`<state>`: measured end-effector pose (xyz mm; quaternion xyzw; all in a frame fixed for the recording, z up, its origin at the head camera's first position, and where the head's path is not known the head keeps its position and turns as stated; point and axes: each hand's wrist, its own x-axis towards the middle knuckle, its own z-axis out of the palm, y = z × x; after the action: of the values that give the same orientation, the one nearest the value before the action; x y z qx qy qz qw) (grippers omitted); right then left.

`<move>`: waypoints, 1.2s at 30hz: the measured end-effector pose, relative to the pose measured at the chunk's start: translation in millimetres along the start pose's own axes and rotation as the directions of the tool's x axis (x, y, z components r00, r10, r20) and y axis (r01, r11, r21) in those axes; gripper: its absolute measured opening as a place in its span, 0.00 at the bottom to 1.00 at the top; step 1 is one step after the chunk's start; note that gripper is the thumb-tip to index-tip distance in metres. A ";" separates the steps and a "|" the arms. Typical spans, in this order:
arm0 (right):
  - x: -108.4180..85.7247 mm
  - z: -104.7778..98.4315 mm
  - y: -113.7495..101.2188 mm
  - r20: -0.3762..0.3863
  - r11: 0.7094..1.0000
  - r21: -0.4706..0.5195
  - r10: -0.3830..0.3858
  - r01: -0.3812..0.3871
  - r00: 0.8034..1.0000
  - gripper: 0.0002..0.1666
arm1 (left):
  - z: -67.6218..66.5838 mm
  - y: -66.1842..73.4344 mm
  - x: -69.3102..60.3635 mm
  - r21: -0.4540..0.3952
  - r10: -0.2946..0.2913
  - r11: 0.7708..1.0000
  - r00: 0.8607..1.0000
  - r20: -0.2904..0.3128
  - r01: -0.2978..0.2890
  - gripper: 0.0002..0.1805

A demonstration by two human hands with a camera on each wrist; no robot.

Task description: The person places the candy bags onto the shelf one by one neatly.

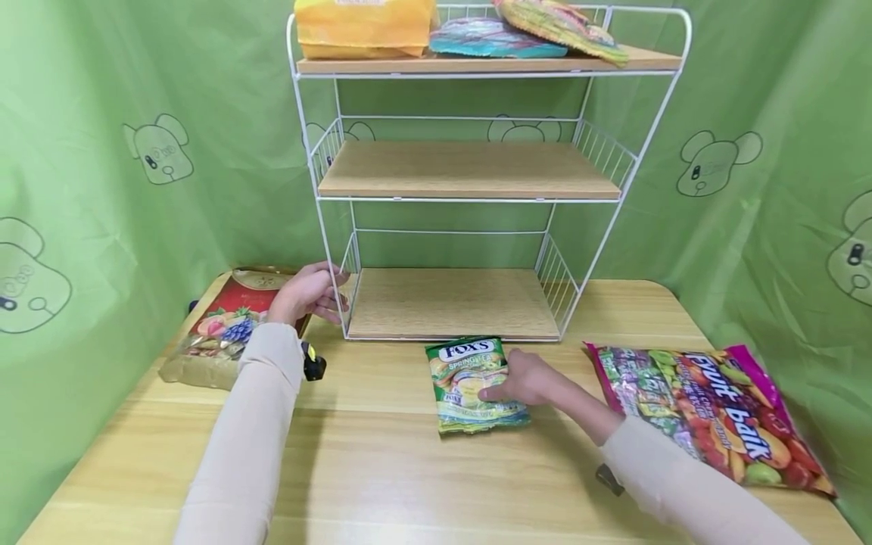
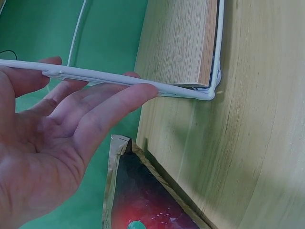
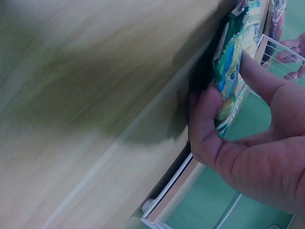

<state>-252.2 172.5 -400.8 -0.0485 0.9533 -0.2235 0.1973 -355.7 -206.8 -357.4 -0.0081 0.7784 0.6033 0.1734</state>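
Note:
My right hand (image 1: 521, 378) pinches the right side of a small green Fox's Spring Tea candy bag (image 1: 470, 356), its thumb lying across the front. In the right wrist view the bag (image 3: 231, 71) is seen edge-on between thumb and fingers, one edge close to the wooden table. My left hand (image 1: 312, 294) is at the lower left post of a white wire rack (image 1: 325, 227). The left wrist view has that post (image 2: 114, 77) crossing the fairly straight fingers (image 2: 114, 105), with one fingertip touching it.
A red and gold bag (image 1: 238, 325) lies left of the rack, a large pink-edged Fruit Balik bag (image 1: 722, 416) on the right. The top shelf (image 1: 477, 66) bears an orange bag (image 1: 364, 30), a blue bag (image 1: 493, 39) and a yellow bag (image 1: 565, 26). Green curtains (image 1: 770, 189) surround the table.

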 end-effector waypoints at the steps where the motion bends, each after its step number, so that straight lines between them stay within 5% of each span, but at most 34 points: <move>1: -0.4 0.0 0.1 -0.005 1.000 0.009 -0.004 0.004 1.000 0.54 | 0.2 0.2 0.0 0.001 0.000 1.000 1.000 0.000 0.000 0.27; 11: -5.6 2.2 2.6 -0.083 0.983 0.158 -0.080 0.092 0.993 0.48 | 0.3 1.1 0.5 0.004 0.004 1.000 1.000 -0.001 -0.004 0.27; 20: -7.9 -0.9 4.1 -0.160 0.978 0.160 -0.110 0.136 0.981 0.41 | -1.0 -0.2 1.8 0.005 -0.005 1.000 1.000 0.002 0.005 0.26; 36: -14.7 -1.1 -0.8 -0.168 0.947 0.285 -0.101 0.146 0.981 0.37 | -0.3 -1.3 2.2 -0.006 -0.004 1.000 1.000 0.003 0.004 0.26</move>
<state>-239.1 174.9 -394.3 -0.0613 0.9162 -0.3788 0.1152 -357.6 -207.1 -359.1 -0.0091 0.7762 0.6054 0.1755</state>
